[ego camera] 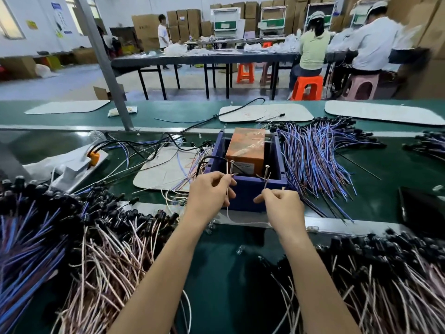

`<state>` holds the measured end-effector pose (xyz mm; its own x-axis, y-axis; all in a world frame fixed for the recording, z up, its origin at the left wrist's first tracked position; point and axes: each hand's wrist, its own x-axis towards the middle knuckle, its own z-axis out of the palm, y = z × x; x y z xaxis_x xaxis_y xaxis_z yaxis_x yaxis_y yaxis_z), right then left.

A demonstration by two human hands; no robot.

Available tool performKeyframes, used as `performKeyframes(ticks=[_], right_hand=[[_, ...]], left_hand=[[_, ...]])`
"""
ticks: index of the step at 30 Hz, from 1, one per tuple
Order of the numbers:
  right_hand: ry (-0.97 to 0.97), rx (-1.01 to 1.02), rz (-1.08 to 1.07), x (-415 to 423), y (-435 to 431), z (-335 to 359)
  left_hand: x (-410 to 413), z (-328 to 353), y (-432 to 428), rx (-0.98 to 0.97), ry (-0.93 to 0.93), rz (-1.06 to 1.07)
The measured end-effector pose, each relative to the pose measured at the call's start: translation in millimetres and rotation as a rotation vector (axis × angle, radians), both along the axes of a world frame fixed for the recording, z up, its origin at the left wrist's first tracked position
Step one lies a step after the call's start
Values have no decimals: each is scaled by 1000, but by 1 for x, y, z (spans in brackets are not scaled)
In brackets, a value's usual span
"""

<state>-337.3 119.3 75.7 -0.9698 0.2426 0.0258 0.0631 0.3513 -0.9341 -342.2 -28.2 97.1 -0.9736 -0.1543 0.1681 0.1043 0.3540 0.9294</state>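
I am pinching the white wire [245, 223] at both ends, its slack sagging between left hand [212, 190] and right hand [284, 207], fingers curling, wrists raised before the blue box [248, 196]

A carton [243, 153] sits in the box [248, 197] on the table [228, 261], with a wire heap [313, 160] just right of it.

The bare left forearm [166, 266] and right forearm [313, 273] rise from the bottom edge, converging toward the frame's centre. The left hand [209, 192], just left of centre, curls its fingers, thumb and forefinger pinching a thin white wire [227, 206]. The right hand [283, 208], slightly lower, knuckles up, pinches a thin wire end [265, 183].
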Motion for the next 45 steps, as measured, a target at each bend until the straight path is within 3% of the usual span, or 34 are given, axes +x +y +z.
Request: performKeyframes(ticks=[45], right_hand=[[-22, 24, 42, 5, 1, 4]], left_hand=[[-5, -21, 1, -81, -163, -52]])
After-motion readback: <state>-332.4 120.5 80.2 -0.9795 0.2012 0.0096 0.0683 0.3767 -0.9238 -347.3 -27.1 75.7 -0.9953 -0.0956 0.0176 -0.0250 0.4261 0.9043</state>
